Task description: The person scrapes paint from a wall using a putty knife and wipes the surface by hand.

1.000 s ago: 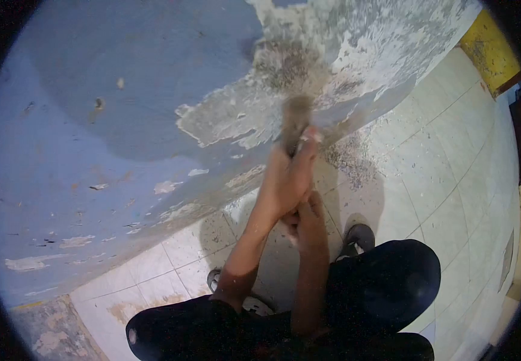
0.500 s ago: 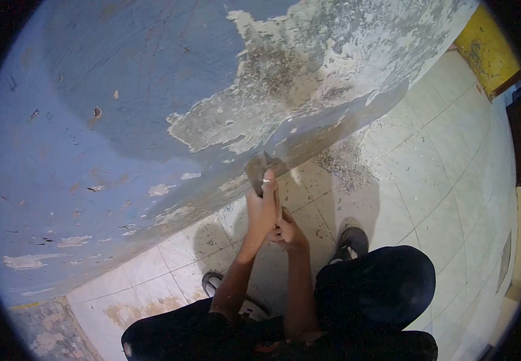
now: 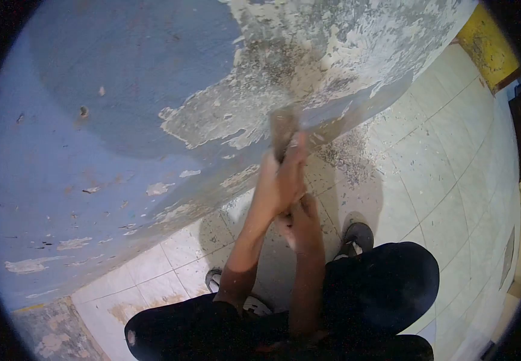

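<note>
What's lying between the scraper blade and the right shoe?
Between scraper and shoe: only floor tiles littered with paint flakes, per head view.

pale floor tiles (image 3: 453,156) spread out below me, with a scatter of grey flakes (image 3: 347,156) lying on them up ahead. a yellow block (image 3: 489,48) sits at the far right, and a rough, worn patch of floor (image 3: 49,331) shows at lower left.

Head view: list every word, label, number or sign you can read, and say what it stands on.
None: there is no readable text on the blue wall, the floor tiles, the yellow surface, or the scraper held by the left hand and right hand.
</note>
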Available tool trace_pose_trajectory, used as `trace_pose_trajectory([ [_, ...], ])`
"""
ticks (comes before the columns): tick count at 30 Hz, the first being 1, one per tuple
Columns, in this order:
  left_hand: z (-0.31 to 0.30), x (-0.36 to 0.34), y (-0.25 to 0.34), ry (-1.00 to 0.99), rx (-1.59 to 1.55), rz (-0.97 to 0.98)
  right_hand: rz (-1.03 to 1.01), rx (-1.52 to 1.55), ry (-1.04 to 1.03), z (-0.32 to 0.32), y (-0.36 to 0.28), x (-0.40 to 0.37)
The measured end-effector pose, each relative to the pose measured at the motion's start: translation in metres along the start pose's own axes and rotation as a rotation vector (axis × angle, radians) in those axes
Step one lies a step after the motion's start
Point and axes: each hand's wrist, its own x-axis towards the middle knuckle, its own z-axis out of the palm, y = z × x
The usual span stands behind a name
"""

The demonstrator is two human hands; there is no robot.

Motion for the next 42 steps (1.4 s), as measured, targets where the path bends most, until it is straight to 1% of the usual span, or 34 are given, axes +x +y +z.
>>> trace_pose_trajectory([
  [1,0.009,0.004,0.01,-0.061,0.067,0.057,-0.005,-0.002,-0.007,0.001,-0.011,0.002],
  [2,0.015,0.009,0.018,-0.06,0.066,0.065,-0.094,0.067,-0.11,0.0,-0.026,0.003],
  [3,0.022,0.014,0.025,-0.154,0.024,0.083,-0.181,0.135,-0.211,-0.001,-0.035,0.004],
  [4,0.026,0.017,0.03,-0.249,-0.017,0.105,-0.221,0.23,-0.186,0.001,-0.038,0.006],
  [5,0.028,0.016,0.03,-0.248,-0.016,0.111,-0.224,0.23,-0.191,-0.003,-0.038,0.008],
  [7,0.028,0.015,0.019,-0.186,-0.06,0.104,-0.159,0.291,-0.279,-0.02,-0.025,0.019],
  [8,0.024,0.015,0.006,-0.186,-0.06,0.104,-0.159,0.292,-0.28,-0.021,-0.012,0.022],
  [10,0.009,0.013,-0.03,0.069,0.16,0.152,0.033,0.138,0.148,-0.021,0.022,0.025],
  [11,0.004,0.007,-0.042,0.175,0.161,0.129,0.035,0.141,0.153,-0.027,0.032,0.024],
  [12,-0.002,0.0,-0.052,0.282,0.163,0.105,0.173,0.118,0.066,-0.033,0.042,0.022],
  [13,-0.01,-0.005,-0.062,0.276,0.167,0.097,0.309,0.099,-0.02,-0.038,0.05,0.021],
  [14,-0.016,-0.009,-0.065,0.275,0.143,0.076,0.307,0.105,-0.013,-0.043,0.057,0.022],
  [16,-0.021,-0.01,-0.072,0.278,0.075,0.024,0.367,0.18,-0.342,-0.054,0.067,0.026],
  [17,-0.018,-0.011,-0.068,0.276,0.078,0.018,0.369,0.185,-0.337,-0.048,0.056,0.021],
  [19,-0.01,-0.011,-0.06,0.308,-0.027,-0.003,0.408,-0.004,-0.134,-0.039,0.032,0.011],
  [20,-0.009,-0.012,-0.059,0.308,-0.028,-0.004,0.409,-0.004,-0.132,-0.043,0.031,0.012],
  [22,-0.008,-0.012,-0.059,0.221,-0.113,-0.028,0.375,-0.045,-0.277,-0.052,0.029,0.013],
  [23,-0.008,-0.013,-0.057,0.218,-0.112,-0.04,0.381,-0.041,-0.267,-0.047,0.024,0.009],
  [25,-0.012,-0.012,-0.053,0.181,-0.147,-0.094,0.387,-0.09,-0.181,-0.032,0.008,0.001],
  [26,-0.016,-0.012,-0.053,0.179,-0.151,-0.097,0.387,-0.093,-0.177,-0.032,0.011,0.001],
  [28,-0.02,-0.011,-0.045,0.122,-0.105,-0.119,0.39,-0.055,-0.248,-0.027,0.015,0.002],
  [29,-0.018,-0.009,-0.038,0.12,-0.104,-0.117,0.387,-0.054,-0.247,-0.022,0.017,0.001],
  [31,-0.008,-0.005,-0.015,0.131,0.049,-0.1,0.331,0.129,-0.036,-0.007,0.013,-0.002],
  [32,-0.003,-0.001,-0.008,0.135,0.047,-0.094,0.33,0.125,-0.042,-0.001,0.004,-0.003],
  [34,0.01,0.008,0.006,-0.083,-0.005,0.026,0.054,0.22,0.0,0.007,-0.021,0.0],
  [35,0.016,0.012,0.012,-0.076,-0.008,0.035,0.054,0.214,-0.011,0.005,-0.027,0.002],
  [37,0.028,0.019,0.02,-0.289,-0.055,0.065,-0.076,0.337,-0.087,-0.002,-0.039,0.006],
  [38,0.032,0.019,0.019,-0.251,-0.066,0.066,-0.087,0.351,-0.192,-0.011,-0.035,0.012],
  [39,0.03,0.019,0.013,-0.246,-0.067,0.069,-0.085,0.349,-0.197,-0.017,-0.027,0.015],
  [41,0.021,0.018,-0.015,-0.076,0.051,0.229,0.005,0.314,-0.179,-0.031,-0.006,0.017],
  [42,0.016,0.017,-0.032,-0.074,0.051,0.225,0.01,0.315,-0.177,-0.036,0.009,0.019],
])
